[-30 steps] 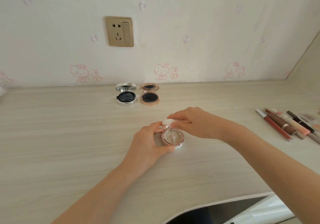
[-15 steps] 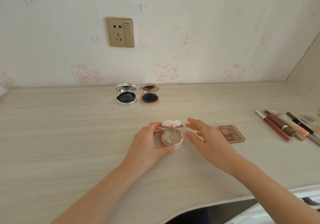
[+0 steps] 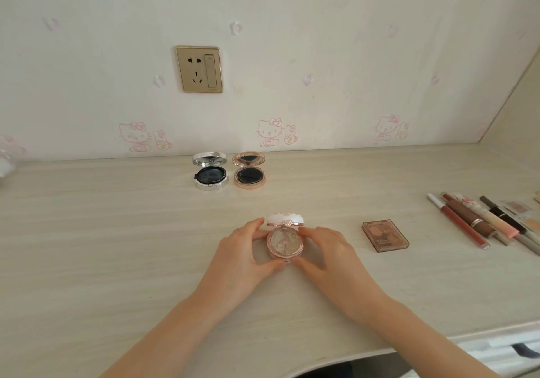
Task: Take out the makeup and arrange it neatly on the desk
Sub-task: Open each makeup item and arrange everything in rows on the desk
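A round pink-and-white compact (image 3: 285,243) lies on the desk (image 3: 117,246) at centre, its white lid standing open at the back. My left hand (image 3: 242,256) grips its left side and my right hand (image 3: 324,253) touches its right side, fingers curved around the base. Two other open compacts stand side by side near the wall: a silver one (image 3: 210,174) and a rose-gold one (image 3: 249,173). A brown eyeshadow palette (image 3: 385,235) lies flat to the right.
Several lip glosses and pencils (image 3: 479,220) lie in a row at the desk's right end. A gold wall socket (image 3: 199,69) is above the compacts. The desk's curved front edge and a drawer (image 3: 508,351) show at lower right.
My right hand let go of the lid, drew back to the right, then came back to the compact's right side. The lid now stands open. The brown palette is uncovered.
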The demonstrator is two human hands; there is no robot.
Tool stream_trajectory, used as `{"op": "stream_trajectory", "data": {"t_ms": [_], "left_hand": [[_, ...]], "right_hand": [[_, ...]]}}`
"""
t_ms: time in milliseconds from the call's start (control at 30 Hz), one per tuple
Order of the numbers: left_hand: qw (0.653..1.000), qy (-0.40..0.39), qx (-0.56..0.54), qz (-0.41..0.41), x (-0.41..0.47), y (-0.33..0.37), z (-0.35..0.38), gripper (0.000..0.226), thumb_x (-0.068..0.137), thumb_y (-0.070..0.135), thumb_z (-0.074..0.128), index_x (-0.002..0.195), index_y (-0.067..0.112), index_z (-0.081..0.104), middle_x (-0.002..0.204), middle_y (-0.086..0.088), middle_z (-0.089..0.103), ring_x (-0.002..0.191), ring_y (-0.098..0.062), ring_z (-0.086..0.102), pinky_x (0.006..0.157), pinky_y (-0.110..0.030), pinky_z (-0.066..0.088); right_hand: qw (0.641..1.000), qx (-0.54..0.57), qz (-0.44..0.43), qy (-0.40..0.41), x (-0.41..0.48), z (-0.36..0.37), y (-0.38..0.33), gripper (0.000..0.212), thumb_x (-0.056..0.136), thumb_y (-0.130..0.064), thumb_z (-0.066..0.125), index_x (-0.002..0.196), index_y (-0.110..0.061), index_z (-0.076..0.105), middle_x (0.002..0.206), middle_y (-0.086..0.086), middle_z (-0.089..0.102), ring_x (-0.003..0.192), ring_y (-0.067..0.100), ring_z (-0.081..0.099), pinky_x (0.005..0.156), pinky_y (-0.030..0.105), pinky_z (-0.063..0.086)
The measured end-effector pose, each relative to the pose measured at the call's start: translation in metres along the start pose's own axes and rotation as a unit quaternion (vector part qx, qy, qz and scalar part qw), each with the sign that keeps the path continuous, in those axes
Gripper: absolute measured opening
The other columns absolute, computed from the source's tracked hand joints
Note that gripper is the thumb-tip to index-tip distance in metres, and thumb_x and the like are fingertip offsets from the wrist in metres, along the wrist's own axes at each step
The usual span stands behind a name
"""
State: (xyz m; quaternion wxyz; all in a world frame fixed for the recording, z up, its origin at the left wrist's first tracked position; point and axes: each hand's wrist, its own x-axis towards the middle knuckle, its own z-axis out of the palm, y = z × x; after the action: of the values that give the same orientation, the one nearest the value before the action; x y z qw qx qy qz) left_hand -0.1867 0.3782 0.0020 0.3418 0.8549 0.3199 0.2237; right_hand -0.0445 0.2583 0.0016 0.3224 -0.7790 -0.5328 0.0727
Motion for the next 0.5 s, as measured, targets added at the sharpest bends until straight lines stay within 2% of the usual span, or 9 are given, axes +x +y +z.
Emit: {"op": "stream_trajectory", "data": {"t_ms": [100, 167, 333, 433, 500], "left_hand": [[1.0, 0.028, 0.003, -0.001, -0.001, -0.001, -0.002, 0.053, 0.065, 0.044, 0.082, 0.111, 0.03, 0.06, 0.109, 0.017, 0.065, 0.103, 0.007, 0.056, 0.085, -0.001, 0.035], [0.999, 0.033, 0.01, 0.007, 0.001, 0.0, -0.001, 0.035, 0.07, 0.043, 0.079, 0.099, 0.035, 0.063, 0.103, 0.019, 0.065, 0.098, 0.008, 0.057, 0.085, -0.005, 0.039], [0.996, 0.031, 0.068, 0.054, 0.012, 0.001, 0.003, 0.03, 0.083, 0.043, 0.067, 0.111, 0.031, 0.064, 0.104, 0.027, 0.051, 0.11, 0.006, 0.047, 0.086, -0.001, 0.029], [0.988, 0.049, 0.122, 0.08, 0.025, -0.001, 0.008, 0.032, 0.089, 0.043, 0.059, 0.117, 0.028, 0.064, 0.114, 0.014, 0.059, 0.127, 0.001, 0.039, 0.092, -0.013, 0.035], [0.98, 0.065, 0.161, 0.097, 0.036, -0.003, 0.012, 0.03, 0.091, 0.042, 0.057, 0.115, 0.028, 0.065, 0.111, 0.011, 0.065, 0.128, -0.004, 0.04, 0.093, -0.021, 0.04]], "right_hand": [[1.0, -0.008, -0.015, 0.01, 0.002, 0.001, 0.001, 0.047, 0.089, -0.037, 0.063, 0.133, -0.027, 0.05, 0.123, -0.011, 0.056, 0.125, 0.011, 0.036, 0.095, 0.01, 0.024], [1.0, -0.011, -0.021, 0.014, 0.006, 0.001, 0.003, 0.044, 0.089, -0.035, 0.062, 0.132, -0.028, 0.051, 0.122, -0.013, 0.057, 0.122, 0.011, 0.037, 0.092, 0.01, 0.024], [0.999, -0.019, -0.025, 0.014, 0.019, 0.003, 0.012, 0.043, 0.091, -0.031, 0.061, 0.132, -0.03, 0.05, 0.123, -0.013, 0.057, 0.117, 0.013, 0.038, 0.089, 0.011, 0.024], [0.999, -0.02, -0.021, 0.023, 0.034, 0.005, 0.017, 0.042, 0.09, -0.035, 0.062, 0.13, -0.028, 0.052, 0.122, -0.011, 0.058, 0.116, 0.015, 0.041, 0.089, 0.014, 0.025], [0.999, -0.016, -0.014, 0.03, 0.046, 0.007, 0.022, 0.044, 0.087, -0.042, 0.063, 0.128, -0.028, 0.054, 0.121, -0.011, 0.058, 0.115, 0.015, 0.042, 0.091, 0.015, 0.027]]}}
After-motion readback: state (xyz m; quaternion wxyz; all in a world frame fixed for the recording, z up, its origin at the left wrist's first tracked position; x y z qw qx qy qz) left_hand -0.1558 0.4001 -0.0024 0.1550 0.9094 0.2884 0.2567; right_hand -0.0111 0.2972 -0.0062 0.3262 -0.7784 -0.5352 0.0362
